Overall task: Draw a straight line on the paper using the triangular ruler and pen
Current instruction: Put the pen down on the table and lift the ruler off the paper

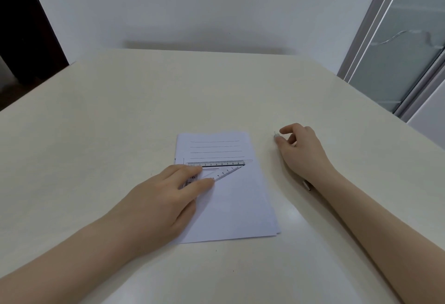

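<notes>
Across the smooth cream table lies my white paper, four thin lines ruled at its far end. My left hand presses the clear plastic triangular ruler flat, long edge running left-right. Right of the paper, my right hand curls loosely around the slim pen, tip pointing far-left toward the ruler.

We have our bare left hand flat, palm down, fingers stretched forward and slightly spread, forearm coming in from lower left. Our bare right hand sits further forward to the right, fingers curled loosely, thumb and forefinger tips close together, forearm running in from lower right.
</notes>
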`<state>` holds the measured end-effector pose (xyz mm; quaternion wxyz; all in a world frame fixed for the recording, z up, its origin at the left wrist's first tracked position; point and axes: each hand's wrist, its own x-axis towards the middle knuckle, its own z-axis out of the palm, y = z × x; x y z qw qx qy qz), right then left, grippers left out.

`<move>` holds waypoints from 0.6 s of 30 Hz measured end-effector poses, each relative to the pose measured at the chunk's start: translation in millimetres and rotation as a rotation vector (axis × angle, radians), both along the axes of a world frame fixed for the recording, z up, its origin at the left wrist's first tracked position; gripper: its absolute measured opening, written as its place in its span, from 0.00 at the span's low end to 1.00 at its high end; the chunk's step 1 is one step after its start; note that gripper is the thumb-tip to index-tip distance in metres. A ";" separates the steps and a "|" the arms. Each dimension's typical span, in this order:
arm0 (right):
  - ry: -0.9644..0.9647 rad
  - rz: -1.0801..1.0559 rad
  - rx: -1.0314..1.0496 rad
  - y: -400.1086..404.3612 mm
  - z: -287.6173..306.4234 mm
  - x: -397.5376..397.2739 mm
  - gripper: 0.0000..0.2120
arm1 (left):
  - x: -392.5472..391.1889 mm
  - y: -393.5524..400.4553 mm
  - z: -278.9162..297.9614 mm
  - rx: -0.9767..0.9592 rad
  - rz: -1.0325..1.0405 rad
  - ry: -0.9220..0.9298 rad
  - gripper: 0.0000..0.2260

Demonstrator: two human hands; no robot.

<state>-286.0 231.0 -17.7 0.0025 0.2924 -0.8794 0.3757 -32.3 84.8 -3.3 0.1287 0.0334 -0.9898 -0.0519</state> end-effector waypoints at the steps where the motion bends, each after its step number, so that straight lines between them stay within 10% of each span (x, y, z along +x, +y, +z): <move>1: -0.006 0.005 -0.003 0.0 1.0 0.3 0.12 | 0.0 0.0 0.0 -0.002 -0.001 0.001 0.21; 18: 0.108 0.297 0.007 12.7 25.9 43.1 0.27 | 1.4 0.8 -0.4 -0.013 -0.004 0.026 0.19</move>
